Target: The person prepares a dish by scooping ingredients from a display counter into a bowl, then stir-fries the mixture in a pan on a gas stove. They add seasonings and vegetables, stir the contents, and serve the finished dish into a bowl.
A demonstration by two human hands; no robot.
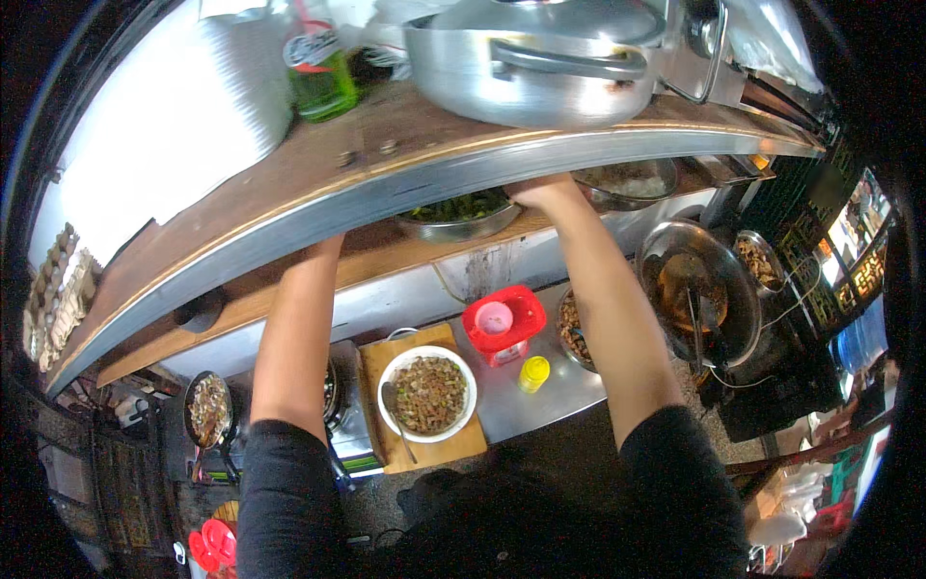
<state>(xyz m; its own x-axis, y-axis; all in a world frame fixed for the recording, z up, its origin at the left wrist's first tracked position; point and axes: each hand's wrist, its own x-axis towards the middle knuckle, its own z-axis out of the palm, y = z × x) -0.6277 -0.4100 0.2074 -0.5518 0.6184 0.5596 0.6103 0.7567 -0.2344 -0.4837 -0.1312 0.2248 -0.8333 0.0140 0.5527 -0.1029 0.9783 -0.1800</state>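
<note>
Both my arms reach up under a metal-edged wooden shelf (405,177). My right hand (537,189) is at the right rim of a metal bowl (459,226) of green leaves on the lower wooden shelf; its fingers are mostly hidden. My left hand is hidden behind the upper shelf's edge, left of that bowl. Below, between my arms, a white bowl (472,394) of chopped browned food with a metal spoon (391,405) in it rests on a wooden cutting board (463,443). A red kitchen scale (534,311) with a pink cup (494,318) and a yellow-capped container (534,374) stand beside it.
A lidded aluminium pot (463,72), a green bottle (323,83) and egg trays (69,304) stand on the upper shelf. A frying pan (210,416) of food is at lower left. To the right are a large wok (741,311) holding sauce and a small metal bowl (758,262).
</note>
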